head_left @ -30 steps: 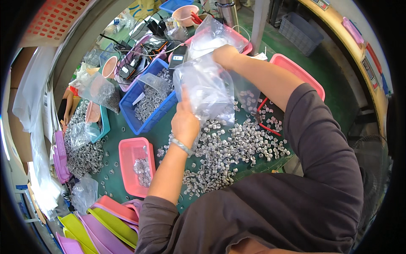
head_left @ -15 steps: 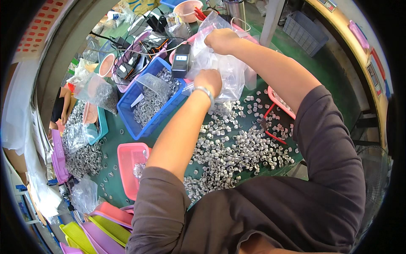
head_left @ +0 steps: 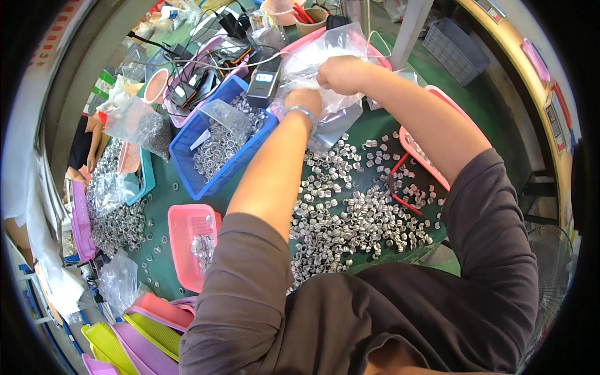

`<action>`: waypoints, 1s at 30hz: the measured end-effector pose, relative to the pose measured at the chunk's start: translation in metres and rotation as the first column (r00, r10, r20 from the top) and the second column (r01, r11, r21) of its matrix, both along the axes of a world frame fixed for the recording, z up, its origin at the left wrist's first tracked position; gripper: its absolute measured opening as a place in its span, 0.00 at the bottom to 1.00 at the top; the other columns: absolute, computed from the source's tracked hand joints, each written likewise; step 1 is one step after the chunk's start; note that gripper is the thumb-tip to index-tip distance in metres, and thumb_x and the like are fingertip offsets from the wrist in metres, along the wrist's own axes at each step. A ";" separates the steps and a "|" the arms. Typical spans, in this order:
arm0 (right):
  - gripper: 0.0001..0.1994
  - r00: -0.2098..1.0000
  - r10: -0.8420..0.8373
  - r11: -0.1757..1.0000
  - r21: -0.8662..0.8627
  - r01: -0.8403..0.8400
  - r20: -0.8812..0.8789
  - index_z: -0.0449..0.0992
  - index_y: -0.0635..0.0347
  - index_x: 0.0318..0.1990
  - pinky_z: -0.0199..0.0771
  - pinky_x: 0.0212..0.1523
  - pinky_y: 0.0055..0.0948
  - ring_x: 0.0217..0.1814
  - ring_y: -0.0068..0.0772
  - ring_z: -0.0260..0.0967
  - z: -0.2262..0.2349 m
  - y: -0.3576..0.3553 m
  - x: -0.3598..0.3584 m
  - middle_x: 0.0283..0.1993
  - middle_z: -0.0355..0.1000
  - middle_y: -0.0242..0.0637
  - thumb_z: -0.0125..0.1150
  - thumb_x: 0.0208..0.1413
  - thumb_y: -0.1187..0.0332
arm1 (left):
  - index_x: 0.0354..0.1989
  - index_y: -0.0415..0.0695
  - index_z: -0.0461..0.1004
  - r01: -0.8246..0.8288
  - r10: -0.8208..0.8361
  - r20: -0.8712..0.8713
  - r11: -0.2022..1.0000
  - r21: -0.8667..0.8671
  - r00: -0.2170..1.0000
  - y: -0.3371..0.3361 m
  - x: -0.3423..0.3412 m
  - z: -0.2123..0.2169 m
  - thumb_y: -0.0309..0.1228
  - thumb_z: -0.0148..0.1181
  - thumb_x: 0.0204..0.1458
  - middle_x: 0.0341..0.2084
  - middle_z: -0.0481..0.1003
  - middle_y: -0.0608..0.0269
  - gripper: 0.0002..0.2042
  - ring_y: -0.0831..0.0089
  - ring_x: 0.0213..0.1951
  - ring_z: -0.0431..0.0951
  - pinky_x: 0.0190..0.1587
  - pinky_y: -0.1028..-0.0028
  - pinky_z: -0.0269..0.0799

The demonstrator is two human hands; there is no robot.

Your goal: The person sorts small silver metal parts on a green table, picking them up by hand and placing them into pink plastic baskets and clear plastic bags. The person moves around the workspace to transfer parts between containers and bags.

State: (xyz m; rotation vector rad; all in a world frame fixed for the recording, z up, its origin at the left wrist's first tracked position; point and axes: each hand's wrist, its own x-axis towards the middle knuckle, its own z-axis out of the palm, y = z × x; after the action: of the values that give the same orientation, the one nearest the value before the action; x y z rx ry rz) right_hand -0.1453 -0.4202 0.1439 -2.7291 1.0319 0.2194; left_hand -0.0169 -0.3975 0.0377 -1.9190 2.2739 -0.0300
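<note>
A clear plastic bag (head_left: 339,120) spreads over the far middle of the table, and both of my hands are on it. My right hand (head_left: 344,73) is closed in a fist on the plastic. Just to its left and nearer, my left hand (head_left: 304,100) is closed on the bag too, its fingertips mostly hidden. Part of the bag lies on a pink tray (head_left: 304,41) behind. Left of my left hand stand a black box (head_left: 264,83) and a blue bin (head_left: 217,187) full of small metal rings. Many small silvery metal pieces (head_left: 350,219) lie loose on the green table below the bag.
A pink basket (head_left: 178,247) with some pieces sits left of my forearm. At right is another pink basket (head_left: 434,100) beside a red frame (head_left: 406,203). Cables and chargers (head_left: 187,87) crowd the far left. A person's arm (head_left: 94,144) shows at the left edge.
My right hand has come down and toward my left hand, so the two are now close together. The bag has dropped and spread flatter. The view has shifted slightly.
</note>
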 end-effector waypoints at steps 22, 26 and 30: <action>0.15 0.463 -0.525 0.641 0.690 -0.336 0.714 0.68 0.63 0.45 0.66 0.37 0.19 0.37 0.16 0.64 0.080 0.123 -0.003 0.37 0.70 0.32 0.50 0.53 0.64 | 0.61 0.42 0.34 0.042 0.283 -0.844 0.954 0.298 -0.456 0.256 0.001 0.068 0.40 0.61 0.41 0.57 0.50 0.49 0.46 0.60 0.58 0.50 0.57 0.64 0.45; 0.15 0.278 -0.697 0.555 0.743 -0.374 0.661 0.70 0.61 0.42 0.60 0.21 0.12 0.22 0.13 0.60 0.058 0.159 0.019 0.32 0.71 0.33 0.49 0.53 0.60 | 0.61 0.50 0.38 0.307 0.384 -0.658 0.922 0.236 -0.647 0.278 0.013 0.085 0.44 0.57 0.44 0.55 0.54 0.50 0.40 0.59 0.56 0.54 0.55 0.60 0.48; 0.17 0.252 -0.791 0.176 0.601 -0.780 0.558 0.66 0.62 0.46 0.59 0.15 0.13 0.19 0.14 0.60 0.041 0.186 0.032 0.31 0.68 0.35 0.46 0.55 0.60 | 0.56 0.47 0.54 0.146 0.395 -0.560 0.888 0.436 -0.728 0.298 0.028 0.068 0.45 0.53 0.48 0.48 0.62 0.56 0.28 0.63 0.52 0.60 0.52 0.60 0.57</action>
State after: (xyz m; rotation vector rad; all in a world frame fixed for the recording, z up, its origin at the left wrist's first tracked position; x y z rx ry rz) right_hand -0.1129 -0.2338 0.1849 -0.8464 0.1134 -0.6471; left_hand 0.0106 -0.0998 0.1053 -1.8725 1.1390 3.7586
